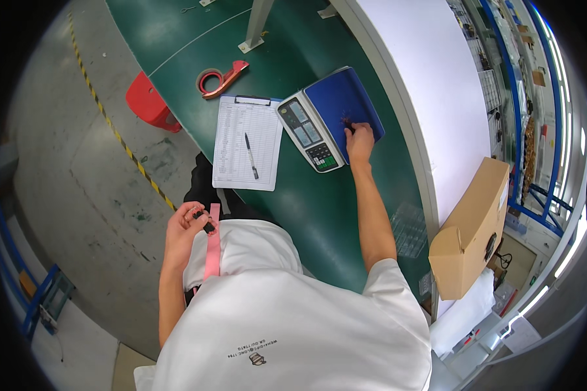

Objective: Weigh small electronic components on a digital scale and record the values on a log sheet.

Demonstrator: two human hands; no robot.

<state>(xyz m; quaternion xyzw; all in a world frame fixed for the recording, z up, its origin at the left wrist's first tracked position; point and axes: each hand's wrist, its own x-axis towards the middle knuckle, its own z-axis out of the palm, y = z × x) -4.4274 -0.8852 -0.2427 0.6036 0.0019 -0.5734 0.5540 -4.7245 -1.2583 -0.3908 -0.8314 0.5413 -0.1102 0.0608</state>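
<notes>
My right hand [360,141] reaches over the blue pan [336,98] of a counting scale [310,133], its fingers closed on small dark pieces [347,122]. Their exact kind is too small to tell. Down by my left side, next to a pink strap [213,244], my left hand [184,228] is closed around a small black part [209,226]. Left of the scale lies a clipboard [225,176] with a printed, filled-in sheet. A pen [251,156] rests across that sheet.
A red tape dispenser [227,81] sits beyond the clipboard on the green table [300,212]. Clear plastic trays [407,231] and a cardboard box [463,244] stand at the right. A metal post [257,26] rises from the far side. A red stool [149,104] is at the left edge.
</notes>
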